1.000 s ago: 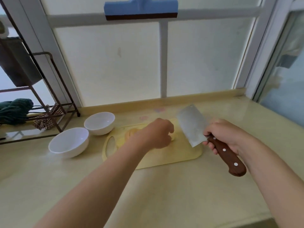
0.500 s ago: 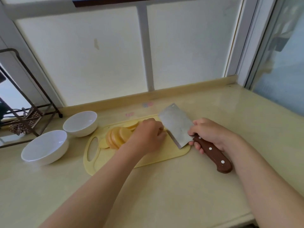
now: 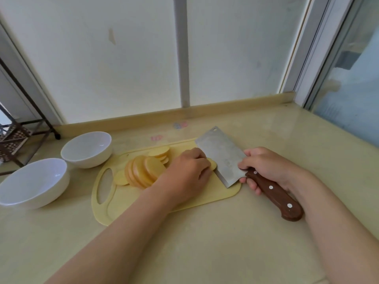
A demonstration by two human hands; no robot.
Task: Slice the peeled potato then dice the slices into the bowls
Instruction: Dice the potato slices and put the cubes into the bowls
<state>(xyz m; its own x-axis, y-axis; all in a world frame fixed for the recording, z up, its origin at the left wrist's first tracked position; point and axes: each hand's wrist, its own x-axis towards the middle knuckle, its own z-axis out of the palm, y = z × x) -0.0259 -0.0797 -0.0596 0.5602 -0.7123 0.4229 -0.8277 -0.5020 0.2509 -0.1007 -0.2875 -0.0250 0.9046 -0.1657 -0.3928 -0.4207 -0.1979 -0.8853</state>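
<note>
A yellow cutting board (image 3: 127, 203) lies on the counter with a fanned row of potato slices (image 3: 143, 171) on its left half. My left hand (image 3: 188, 173) is curled down over a few slices, whose edge (image 3: 213, 163) shows beside the blade. My right hand (image 3: 268, 167) grips the brown wooden handle of a cleaver (image 3: 223, 156). Its blade rests on the board right next to my left knuckles. Two white bowls, one near (image 3: 30, 183) and one far (image 3: 86, 148), stand left of the board with nothing visible inside.
A dark metal rack (image 3: 18, 140) stands at the far left behind the bowls. A frosted window and a low yellow sill (image 3: 184, 114) close the back of the counter. A glass panel (image 3: 352, 83) bounds the right side.
The camera has tilted down and come closer. The cleaver has lowered from the air onto the board beside my left hand, and the potato slices have come into view.
</note>
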